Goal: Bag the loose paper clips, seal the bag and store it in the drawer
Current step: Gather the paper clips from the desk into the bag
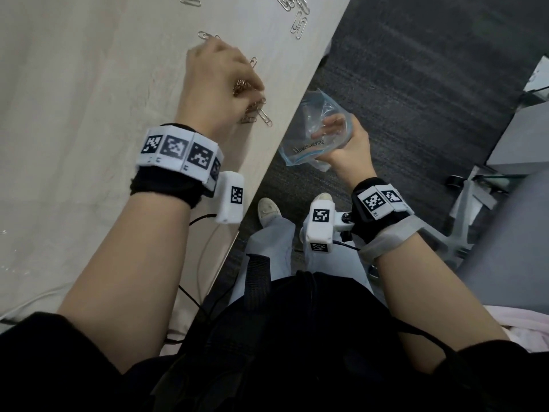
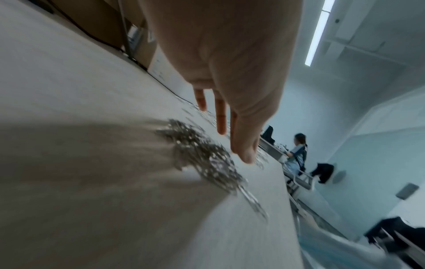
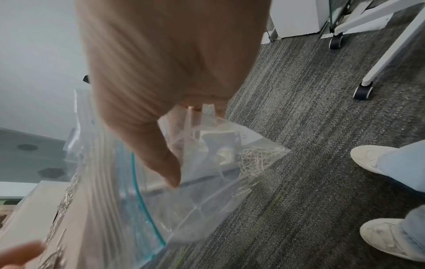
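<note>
the left hand point(image 1: 218, 84), fingers straight, rakes light, slippery paper clips point(image 2: 202, 154) along the counter point(image 1: 89, 114); the right hand point(image 1: 346, 144) grips the limp bag point(image 3: 207, 172) near its mouth, the best hold.

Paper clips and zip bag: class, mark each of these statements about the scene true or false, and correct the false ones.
1. The right hand holds the zip bag beyond the desk edge, above the carpet. True.
2. The zip bag is sealed. False: its mouth is open.
3. Some paper clips already lie inside the zip bag. True.
4. The left hand rests idle in the lap. False: it is over a pile of paper clips on the desk.
5. Every loose clip is bagged. False: scattered clips remain on the desk.
</note>
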A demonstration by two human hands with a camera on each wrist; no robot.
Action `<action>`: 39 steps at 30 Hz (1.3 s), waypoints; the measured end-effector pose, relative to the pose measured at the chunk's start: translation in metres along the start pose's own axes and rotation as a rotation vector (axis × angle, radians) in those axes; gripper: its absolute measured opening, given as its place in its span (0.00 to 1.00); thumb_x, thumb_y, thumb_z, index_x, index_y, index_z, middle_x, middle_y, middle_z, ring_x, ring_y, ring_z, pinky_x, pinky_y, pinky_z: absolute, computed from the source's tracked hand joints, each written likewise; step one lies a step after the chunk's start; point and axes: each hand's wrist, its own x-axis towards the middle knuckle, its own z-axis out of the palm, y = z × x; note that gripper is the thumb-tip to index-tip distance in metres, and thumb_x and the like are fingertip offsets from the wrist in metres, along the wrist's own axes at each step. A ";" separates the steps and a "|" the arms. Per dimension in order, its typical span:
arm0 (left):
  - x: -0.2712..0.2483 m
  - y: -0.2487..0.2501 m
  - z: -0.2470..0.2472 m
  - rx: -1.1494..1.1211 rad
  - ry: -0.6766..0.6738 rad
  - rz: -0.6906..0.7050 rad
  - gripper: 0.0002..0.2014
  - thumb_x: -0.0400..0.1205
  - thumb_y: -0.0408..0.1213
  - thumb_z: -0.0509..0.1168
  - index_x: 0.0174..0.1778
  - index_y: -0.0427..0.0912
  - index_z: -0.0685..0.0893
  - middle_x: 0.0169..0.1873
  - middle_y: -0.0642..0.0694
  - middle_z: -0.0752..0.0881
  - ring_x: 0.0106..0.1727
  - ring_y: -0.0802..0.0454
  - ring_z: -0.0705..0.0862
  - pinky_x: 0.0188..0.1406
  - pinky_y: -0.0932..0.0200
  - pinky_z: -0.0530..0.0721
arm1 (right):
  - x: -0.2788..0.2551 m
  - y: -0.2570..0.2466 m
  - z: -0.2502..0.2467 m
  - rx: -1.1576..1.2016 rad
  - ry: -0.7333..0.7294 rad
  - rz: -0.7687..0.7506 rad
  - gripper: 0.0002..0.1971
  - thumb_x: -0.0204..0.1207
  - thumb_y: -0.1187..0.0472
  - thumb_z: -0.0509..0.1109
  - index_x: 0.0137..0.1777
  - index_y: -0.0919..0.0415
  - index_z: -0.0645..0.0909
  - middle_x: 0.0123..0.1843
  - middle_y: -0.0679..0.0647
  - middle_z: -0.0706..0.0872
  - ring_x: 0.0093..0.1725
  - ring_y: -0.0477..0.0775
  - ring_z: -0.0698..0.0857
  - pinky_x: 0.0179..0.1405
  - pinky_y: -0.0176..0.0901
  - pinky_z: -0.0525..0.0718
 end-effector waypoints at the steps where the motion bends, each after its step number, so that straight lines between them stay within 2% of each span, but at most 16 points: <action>1: -0.003 -0.003 -0.006 -0.025 -0.008 -0.027 0.18 0.71 0.52 0.71 0.55 0.51 0.86 0.61 0.52 0.83 0.70 0.46 0.70 0.69 0.48 0.61 | 0.000 0.000 0.001 0.009 0.000 0.000 0.27 0.46 0.61 0.82 0.46 0.50 0.75 0.44 0.47 0.84 0.40 0.34 0.85 0.43 0.29 0.84; 3: -0.007 -0.009 -0.015 -0.023 -0.124 -0.079 0.36 0.61 0.58 0.75 0.66 0.58 0.78 0.75 0.53 0.69 0.77 0.45 0.59 0.74 0.43 0.55 | 0.000 0.000 0.002 0.021 0.005 0.004 0.27 0.47 0.62 0.81 0.46 0.52 0.75 0.44 0.47 0.84 0.38 0.31 0.85 0.41 0.27 0.83; 5: -0.009 -0.011 -0.018 0.035 -0.252 -0.128 0.48 0.52 0.59 0.79 0.72 0.62 0.71 0.80 0.54 0.58 0.79 0.44 0.53 0.74 0.44 0.51 | -0.001 0.001 0.003 0.017 0.012 0.007 0.27 0.46 0.61 0.81 0.46 0.53 0.75 0.44 0.47 0.84 0.38 0.31 0.85 0.41 0.27 0.83; 6: -0.010 -0.012 -0.018 0.050 -0.281 -0.137 0.51 0.50 0.59 0.79 0.73 0.63 0.69 0.80 0.54 0.57 0.79 0.43 0.53 0.73 0.46 0.52 | -0.001 0.001 0.003 0.014 0.015 0.007 0.27 0.46 0.62 0.81 0.46 0.53 0.75 0.44 0.47 0.84 0.39 0.32 0.85 0.41 0.27 0.83; 9: -0.011 -0.010 -0.014 0.002 -0.245 -0.121 0.48 0.51 0.57 0.79 0.71 0.62 0.72 0.77 0.53 0.62 0.74 0.41 0.59 0.72 0.47 0.58 | -0.002 0.000 0.003 0.009 0.012 0.002 0.25 0.48 0.64 0.81 0.46 0.51 0.75 0.43 0.45 0.84 0.38 0.29 0.85 0.41 0.26 0.83; 12: -0.009 -0.008 -0.007 -0.094 -0.206 -0.082 0.40 0.56 0.53 0.79 0.67 0.58 0.78 0.71 0.51 0.69 0.69 0.40 0.64 0.72 0.45 0.67 | -0.002 -0.002 0.004 0.026 0.002 -0.008 0.28 0.43 0.54 0.81 0.45 0.49 0.75 0.43 0.45 0.85 0.39 0.31 0.85 0.43 0.28 0.83; 15: -0.009 -0.004 0.002 -0.151 -0.164 -0.062 0.30 0.61 0.49 0.79 0.60 0.57 0.84 0.66 0.52 0.73 0.65 0.45 0.67 0.67 0.53 0.72 | -0.003 -0.004 0.005 0.048 -0.003 -0.010 0.28 0.43 0.52 0.80 0.46 0.50 0.75 0.43 0.46 0.85 0.39 0.32 0.86 0.42 0.28 0.83; 19: -0.012 0.001 0.011 -0.165 -0.113 -0.020 0.19 0.65 0.46 0.77 0.53 0.52 0.88 0.60 0.50 0.79 0.59 0.44 0.72 0.58 0.56 0.73 | -0.005 -0.007 0.007 0.075 -0.006 -0.024 0.28 0.44 0.52 0.79 0.46 0.51 0.75 0.43 0.45 0.84 0.38 0.29 0.85 0.40 0.24 0.81; 26: -0.016 0.015 0.025 -0.159 -0.097 0.041 0.12 0.69 0.44 0.75 0.48 0.49 0.89 0.54 0.48 0.82 0.54 0.45 0.75 0.52 0.52 0.75 | -0.002 -0.003 0.009 0.055 -0.010 -0.027 0.28 0.45 0.56 0.81 0.46 0.52 0.74 0.43 0.47 0.84 0.39 0.31 0.85 0.41 0.27 0.82; 28: -0.017 0.017 0.027 -0.156 -0.107 0.049 0.12 0.69 0.44 0.75 0.48 0.50 0.89 0.54 0.48 0.82 0.54 0.45 0.75 0.52 0.50 0.77 | -0.001 -0.001 0.009 0.032 -0.011 -0.028 0.27 0.49 0.62 0.83 0.47 0.52 0.74 0.43 0.47 0.84 0.39 0.32 0.85 0.42 0.28 0.83; 31: -0.019 0.016 0.022 -0.134 -0.133 0.079 0.19 0.67 0.49 0.75 0.54 0.51 0.87 0.57 0.48 0.82 0.57 0.43 0.74 0.55 0.46 0.76 | 0.001 0.003 0.011 -0.001 -0.010 -0.027 0.26 0.50 0.63 0.83 0.47 0.52 0.75 0.44 0.47 0.85 0.42 0.39 0.85 0.46 0.34 0.85; 33: -0.020 0.013 0.012 -0.085 -0.157 0.068 0.30 0.62 0.57 0.74 0.62 0.55 0.82 0.65 0.50 0.79 0.64 0.42 0.71 0.62 0.48 0.69 | 0.002 0.003 0.012 -0.008 -0.017 -0.013 0.27 0.50 0.63 0.83 0.49 0.57 0.76 0.44 0.47 0.85 0.41 0.36 0.85 0.45 0.31 0.84; 35: -0.021 0.009 0.000 -0.021 -0.210 0.016 0.40 0.57 0.59 0.74 0.68 0.59 0.77 0.72 0.53 0.71 0.71 0.42 0.64 0.63 0.51 0.59 | 0.002 0.001 0.013 -0.001 -0.024 -0.006 0.30 0.50 0.64 0.83 0.52 0.62 0.75 0.44 0.47 0.84 0.39 0.32 0.84 0.44 0.27 0.83; 36: -0.021 0.007 -0.004 -0.001 -0.235 0.000 0.43 0.55 0.60 0.75 0.70 0.59 0.75 0.73 0.53 0.69 0.72 0.42 0.63 0.64 0.52 0.58 | 0.001 -0.001 0.014 0.012 -0.031 -0.005 0.31 0.49 0.63 0.83 0.52 0.62 0.75 0.44 0.46 0.84 0.39 0.30 0.85 0.43 0.25 0.82; 39: -0.017 0.003 -0.008 -0.023 -0.291 -0.010 0.41 0.57 0.54 0.78 0.69 0.55 0.76 0.70 0.50 0.71 0.69 0.40 0.64 0.68 0.47 0.65 | 0.000 -0.003 0.015 0.028 -0.041 -0.009 0.31 0.44 0.57 0.83 0.50 0.54 0.75 0.45 0.45 0.84 0.40 0.29 0.85 0.43 0.25 0.82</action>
